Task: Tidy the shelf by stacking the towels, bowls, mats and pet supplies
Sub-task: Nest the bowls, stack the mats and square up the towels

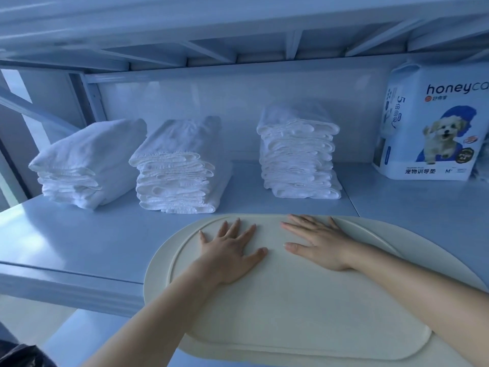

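Note:
A cream oval mat [277, 300] with a raised inner rim lies on the shelf board [79, 239], its near part jutting past the front edge. A second mat's edge [370, 234] shows under it at the right. My left hand [230, 252] and my right hand [317, 242] rest flat on the mat, fingers spread, holding nothing. Three stacks of folded white towels stand behind: left stack [87, 165], middle stack [180, 168], taller right stack [299, 152]. A pack of pet training pads [434, 123] with a dog picture stands at the far right.
The upper shelf's underside [238, 43] with its struts hangs low over the towels. A white back panel [211, 102] closes the rear. Bare board lies front left and between the right towel stack and the pad pack. A dark object [21, 353] shows at bottom left.

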A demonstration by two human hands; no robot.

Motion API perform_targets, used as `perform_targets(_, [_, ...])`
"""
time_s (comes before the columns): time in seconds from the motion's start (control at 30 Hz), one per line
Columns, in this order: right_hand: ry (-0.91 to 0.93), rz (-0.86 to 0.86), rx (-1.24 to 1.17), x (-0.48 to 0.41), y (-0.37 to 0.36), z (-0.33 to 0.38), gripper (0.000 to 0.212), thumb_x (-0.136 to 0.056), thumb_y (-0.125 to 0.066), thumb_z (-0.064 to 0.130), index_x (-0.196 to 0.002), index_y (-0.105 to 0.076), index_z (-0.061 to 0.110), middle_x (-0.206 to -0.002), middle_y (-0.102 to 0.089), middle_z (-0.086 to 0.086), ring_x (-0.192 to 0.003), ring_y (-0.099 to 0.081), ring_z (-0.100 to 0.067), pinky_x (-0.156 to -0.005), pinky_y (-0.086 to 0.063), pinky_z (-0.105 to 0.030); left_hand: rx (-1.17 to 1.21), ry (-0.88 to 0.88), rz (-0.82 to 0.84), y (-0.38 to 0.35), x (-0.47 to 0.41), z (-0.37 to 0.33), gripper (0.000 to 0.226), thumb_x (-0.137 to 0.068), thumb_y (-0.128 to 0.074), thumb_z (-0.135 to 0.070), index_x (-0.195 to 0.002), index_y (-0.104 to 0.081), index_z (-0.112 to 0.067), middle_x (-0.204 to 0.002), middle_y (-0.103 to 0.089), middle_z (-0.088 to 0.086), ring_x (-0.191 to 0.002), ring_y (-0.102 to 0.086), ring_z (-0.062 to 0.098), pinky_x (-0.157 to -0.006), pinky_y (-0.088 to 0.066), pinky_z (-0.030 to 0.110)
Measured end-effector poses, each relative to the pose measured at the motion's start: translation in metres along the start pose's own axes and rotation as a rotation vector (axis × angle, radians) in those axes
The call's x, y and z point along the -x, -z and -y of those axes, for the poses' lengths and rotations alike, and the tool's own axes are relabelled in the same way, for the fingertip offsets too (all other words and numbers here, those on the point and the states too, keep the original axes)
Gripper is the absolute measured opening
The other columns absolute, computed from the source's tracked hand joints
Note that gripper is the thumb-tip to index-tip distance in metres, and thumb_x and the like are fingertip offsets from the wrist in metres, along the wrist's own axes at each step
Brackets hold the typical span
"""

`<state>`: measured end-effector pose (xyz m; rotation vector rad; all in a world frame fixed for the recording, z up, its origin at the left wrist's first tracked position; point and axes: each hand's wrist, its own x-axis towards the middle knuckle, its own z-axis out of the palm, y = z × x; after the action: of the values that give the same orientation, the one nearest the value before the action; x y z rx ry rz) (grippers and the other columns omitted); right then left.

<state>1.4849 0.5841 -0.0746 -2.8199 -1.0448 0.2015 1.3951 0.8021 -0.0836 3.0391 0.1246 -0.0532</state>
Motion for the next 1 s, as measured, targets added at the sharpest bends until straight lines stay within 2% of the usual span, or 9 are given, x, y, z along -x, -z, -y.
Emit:
perform_targets(0.4, [-0.019,0.015,-0.011,0.01,-0.001,-0.01,0.064,-0.085,-0.019,0.072,-0.143,-0.003,0.05,-0.153,0.012,0.024,-0.14,0.013,0.002,-0.115,0.01,-0.044,0.01,-0.021,-0.001,-0.004,0.001,-0.01,0.071,-0.082,-0.014,-0.076,-0.144,0.001,-0.046,-0.157,0.006,-0.006,-0.144,0.008,0.018,-0.109,0.007,0.058])
perform_targets(0.53, [-0.014,0.0,-0.035,0.013,0.003,-0.006,0.064,-0.087,-0.025,0.069,-0.145,-0.009,0.046,-0.155,0.006,0.021,-0.141,0.009,0.001,-0.116,0.006,-0.041,0.019,-0.056,0.006,-0.001,0.004,-0.008,0.069,-0.084,-0.014,-0.073,-0.145,-0.001,-0.045,-0.158,0.005,-0.007,-0.144,0.007,0.017,-0.111,0.005,0.056])
perform_targets(0.63, [0.018,-0.088,-0.069,0.016,0.006,0.005,0.061,-0.091,-0.036,0.06,-0.145,-0.024,0.035,-0.156,-0.009,0.016,-0.142,-0.006,-0.001,-0.117,-0.006,-0.027,0.028,-0.112,-0.048,0.006,0.01,0.006,0.061,-0.088,-0.02,-0.067,-0.145,-0.013,-0.045,-0.157,-0.006,-0.011,-0.144,-0.004,0.013,-0.115,-0.004,0.046])
perform_targets(0.73, [0.072,-0.106,-0.114,0.023,0.001,0.029,0.055,-0.092,-0.04,0.055,-0.142,-0.032,0.035,-0.155,-0.013,0.018,-0.14,-0.016,-0.002,-0.11,-0.012,-0.016,0.071,-0.153,-0.12,0.012,0.02,0.029,0.048,-0.093,-0.031,-0.056,-0.139,-0.031,-0.046,-0.152,-0.022,-0.015,-0.139,-0.022,0.009,-0.113,-0.021,0.033])
perform_targets(0.87, [0.116,-0.075,-0.111,0.026,-0.005,0.067,0.053,-0.092,-0.039,0.055,-0.141,-0.032,0.037,-0.155,-0.01,0.017,-0.141,-0.018,-0.006,-0.114,-0.013,-0.024,0.107,-0.124,-0.159,0.018,0.038,0.059,0.039,-0.093,-0.038,-0.05,-0.132,-0.042,-0.046,-0.145,-0.033,-0.019,-0.132,-0.035,0.007,-0.104,-0.036,0.032])
perform_targets(1.0, [0.124,-0.076,-0.07,0.023,-0.009,0.092,0.052,-0.094,-0.036,0.053,-0.143,-0.03,0.035,-0.156,-0.011,0.013,-0.142,-0.015,-0.007,-0.117,-0.013,-0.035,0.116,-0.01,-0.172,0.023,0.055,0.081,0.036,-0.093,-0.04,-0.047,-0.129,-0.044,-0.045,-0.142,-0.036,-0.015,-0.129,-0.037,0.012,-0.098,-0.041,0.034])
